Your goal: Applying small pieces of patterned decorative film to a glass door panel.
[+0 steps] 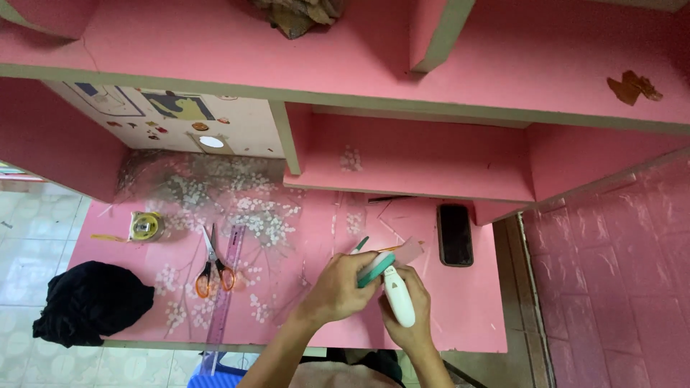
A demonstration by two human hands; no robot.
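Pink tabletop [460, 302]: left hand [341, 287] gripped teal tape roll [375, 269], right hand [410, 316] gripped white dispenser [399, 294], both above front edge. Risk: roll slipping, strip sticking to fingers. Scissors [213, 267] well apart.

A pink table [460, 316] with a white blossom pattern carries scissors [213, 264] with orange handles, touching a clear ruler [226, 291]. A yellow tape measure [146, 226] lies to their left, a black cloth [90, 302] overhangs the left edge, and a dark phone [455, 234] lies at the right.
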